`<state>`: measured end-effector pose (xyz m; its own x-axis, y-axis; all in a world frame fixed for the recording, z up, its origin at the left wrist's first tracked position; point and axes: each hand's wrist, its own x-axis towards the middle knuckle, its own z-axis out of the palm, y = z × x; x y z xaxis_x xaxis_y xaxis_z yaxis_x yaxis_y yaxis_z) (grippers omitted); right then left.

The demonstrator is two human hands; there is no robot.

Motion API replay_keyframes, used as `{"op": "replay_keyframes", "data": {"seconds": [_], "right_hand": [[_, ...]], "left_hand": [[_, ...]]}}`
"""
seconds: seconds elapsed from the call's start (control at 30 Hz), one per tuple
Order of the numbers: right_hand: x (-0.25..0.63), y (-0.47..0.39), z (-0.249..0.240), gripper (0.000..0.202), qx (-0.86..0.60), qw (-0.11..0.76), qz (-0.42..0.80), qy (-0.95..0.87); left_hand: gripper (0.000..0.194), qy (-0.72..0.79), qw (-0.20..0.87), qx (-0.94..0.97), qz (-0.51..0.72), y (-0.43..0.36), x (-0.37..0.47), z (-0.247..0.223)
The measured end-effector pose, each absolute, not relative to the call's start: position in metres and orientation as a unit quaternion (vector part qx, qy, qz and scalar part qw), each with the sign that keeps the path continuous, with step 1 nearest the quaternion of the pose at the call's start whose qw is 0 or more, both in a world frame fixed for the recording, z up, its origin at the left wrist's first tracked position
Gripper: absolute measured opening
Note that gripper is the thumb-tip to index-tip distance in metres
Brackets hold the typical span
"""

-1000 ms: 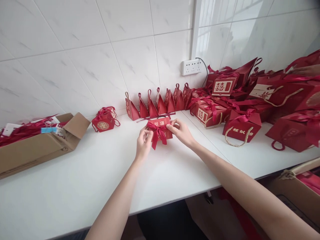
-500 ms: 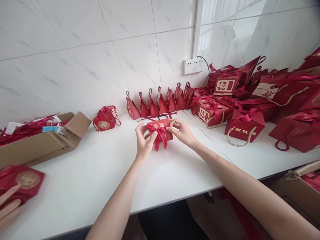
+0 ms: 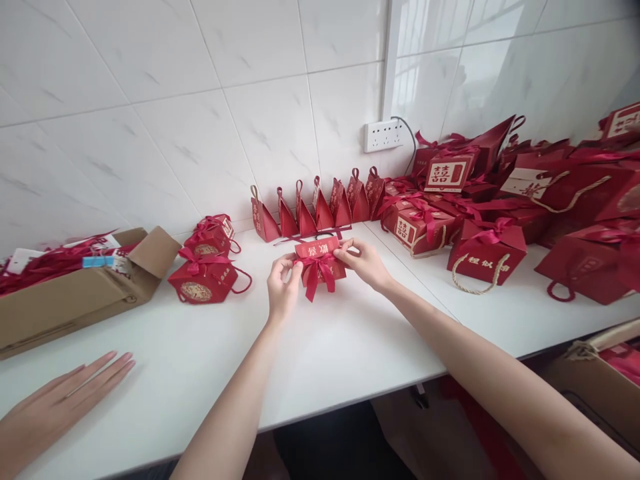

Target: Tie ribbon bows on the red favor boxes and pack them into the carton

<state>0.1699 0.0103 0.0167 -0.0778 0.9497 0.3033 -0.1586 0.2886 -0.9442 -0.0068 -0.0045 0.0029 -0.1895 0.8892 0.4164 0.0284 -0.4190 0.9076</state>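
Near the middle of the white table, a small red box (image 3: 311, 249) with gold characters and a dark pink ribbon bow on its front is held between both hands. My left hand (image 3: 284, 280) pinches its left side, thumb beside the bow. On the other side, my right hand (image 3: 361, 265) has thumb and forefinger closed at the box's upper right edge, by the ribbon. The bow's two tails hang down over the front. Just behind the box stands a row of several red triangular boxes (image 3: 324, 212) with loop handles.
Two red hexagonal boxes (image 3: 207, 283) sit left of centre. A cardboard carton (image 3: 65, 303) of ribbons and tags is at the far left, another person's hand (image 3: 65, 400) in front of it. Many red gift boxes (image 3: 487, 247) are piled at right, below a power strip (image 3: 384, 135).
The other person's hand has let go of a red hexagonal box, which now stands in front of the similar one. My left thumb has shifted left, off the bow.
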Motion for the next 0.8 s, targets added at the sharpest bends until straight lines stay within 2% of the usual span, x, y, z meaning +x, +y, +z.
{"op": "replay_keyframes", "data": {"seconds": [0.27,0.63,0.8], "right_hand": [[0.1737,0.0111,0.0203,0.037,-0.376,0.575,0.508,-0.519],[0.1705,0.0118,0.0233,0.037,-0.414,0.578,0.490,-0.505],[0.1719,0.0118,0.0229,0.041,-0.402,0.572,0.502,-0.509]], "left_hand": [[0.029,0.364,0.457,0.503,0.637,-0.0059,-0.0050,0.0057],[0.023,0.393,0.424,0.508,0.638,-0.0043,0.0010,0.0022],[0.028,0.407,0.414,0.507,0.637,-0.0051,0.0002,0.0030]]}}
